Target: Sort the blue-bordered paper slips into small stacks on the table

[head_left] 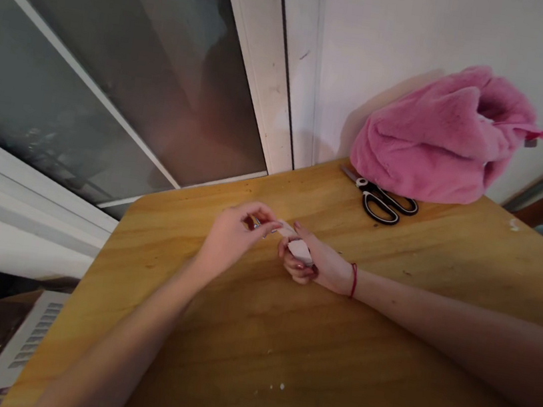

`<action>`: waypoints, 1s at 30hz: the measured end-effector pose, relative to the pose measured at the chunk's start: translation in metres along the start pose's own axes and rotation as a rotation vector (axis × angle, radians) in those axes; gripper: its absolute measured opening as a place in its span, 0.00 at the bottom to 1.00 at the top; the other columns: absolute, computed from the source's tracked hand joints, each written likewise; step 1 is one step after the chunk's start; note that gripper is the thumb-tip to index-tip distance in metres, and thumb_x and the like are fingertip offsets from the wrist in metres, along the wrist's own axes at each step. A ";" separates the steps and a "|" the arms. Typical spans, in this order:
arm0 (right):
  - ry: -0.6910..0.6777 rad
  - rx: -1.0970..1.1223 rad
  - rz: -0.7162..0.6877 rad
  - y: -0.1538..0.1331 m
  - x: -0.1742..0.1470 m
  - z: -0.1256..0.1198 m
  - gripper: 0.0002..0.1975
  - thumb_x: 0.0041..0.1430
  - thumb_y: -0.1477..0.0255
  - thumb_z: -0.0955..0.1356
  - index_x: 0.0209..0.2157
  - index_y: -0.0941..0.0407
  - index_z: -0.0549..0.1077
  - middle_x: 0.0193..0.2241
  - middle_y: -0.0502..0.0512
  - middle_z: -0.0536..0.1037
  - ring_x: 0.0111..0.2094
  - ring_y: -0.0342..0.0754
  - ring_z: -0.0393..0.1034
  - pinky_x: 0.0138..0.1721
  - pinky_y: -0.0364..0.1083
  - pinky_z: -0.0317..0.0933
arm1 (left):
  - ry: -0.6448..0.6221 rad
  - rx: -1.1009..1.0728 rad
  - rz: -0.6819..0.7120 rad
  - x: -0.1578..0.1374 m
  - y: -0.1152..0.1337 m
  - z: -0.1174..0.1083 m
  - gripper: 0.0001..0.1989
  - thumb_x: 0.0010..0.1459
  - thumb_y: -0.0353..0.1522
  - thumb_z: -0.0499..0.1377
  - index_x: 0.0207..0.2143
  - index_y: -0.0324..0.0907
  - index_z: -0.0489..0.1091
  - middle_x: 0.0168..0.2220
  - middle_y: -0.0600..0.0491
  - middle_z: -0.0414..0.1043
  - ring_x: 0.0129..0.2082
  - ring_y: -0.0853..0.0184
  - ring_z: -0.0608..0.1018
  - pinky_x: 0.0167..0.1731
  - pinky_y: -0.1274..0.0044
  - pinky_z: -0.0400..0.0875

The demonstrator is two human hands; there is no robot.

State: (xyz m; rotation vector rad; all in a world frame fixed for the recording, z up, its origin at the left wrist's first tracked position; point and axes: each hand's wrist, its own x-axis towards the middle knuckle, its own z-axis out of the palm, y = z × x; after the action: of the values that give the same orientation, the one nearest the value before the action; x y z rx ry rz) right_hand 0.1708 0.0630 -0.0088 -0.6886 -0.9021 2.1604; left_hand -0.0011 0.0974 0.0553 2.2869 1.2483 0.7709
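In the middle of the head view, my right hand (307, 256) curls round a small white paper-like piece (300, 252), which lies across its palm and fingers. A red cord circles that wrist. From the left, my left hand (242, 226) pinches a narrow white end of the same piece between thumb and forefinger. Something small and colourful shows under the left fingers, too small to name. Both hands are just above the wooden table (231, 346). Whether the piece is folded or rolled cannot be made out.
Black-handled scissors (383, 202) lie at the table's back edge, their blades partly beside a pink plush bag (437, 139) leaning on the wall. Small white scraps (281, 386) dot the tabletop. A glass panel (172, 48) stands behind, and a white box (25, 337) sits lower left.
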 end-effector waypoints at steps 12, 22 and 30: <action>0.065 0.240 0.005 -0.004 0.004 -0.009 0.29 0.65 0.51 0.51 0.26 0.58 0.66 0.13 0.44 0.57 0.13 0.37 0.46 0.15 0.38 0.41 | -0.157 0.362 0.177 0.013 -0.041 -0.018 0.11 0.62 0.39 0.54 0.35 0.42 0.71 0.35 0.52 0.74 0.38 0.64 0.73 0.40 0.73 0.66; -0.052 0.046 0.074 0.001 0.003 -0.003 0.28 0.63 0.47 0.50 0.26 0.55 0.60 0.15 0.45 0.61 0.14 0.39 0.52 0.17 0.39 0.47 | -0.203 0.024 0.140 -0.008 0.003 0.029 0.04 0.57 0.34 0.61 0.32 0.44 0.69 0.33 0.55 0.71 0.36 0.67 0.71 0.38 0.75 0.65; -0.079 0.027 0.097 0.001 0.003 -0.004 0.27 0.64 0.48 0.50 0.25 0.55 0.59 0.16 0.46 0.63 0.14 0.38 0.52 0.18 0.39 0.48 | -0.232 -0.134 0.016 -0.006 -0.001 0.025 0.05 0.55 0.32 0.61 0.28 0.42 0.68 0.30 0.57 0.70 0.32 0.69 0.70 0.35 0.76 0.64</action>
State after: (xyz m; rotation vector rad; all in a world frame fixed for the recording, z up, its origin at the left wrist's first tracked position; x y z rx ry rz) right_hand 0.1714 0.0660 -0.0131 -0.6492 -0.8951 2.2954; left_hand 0.0119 0.0907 0.0346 2.2074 1.0428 0.5574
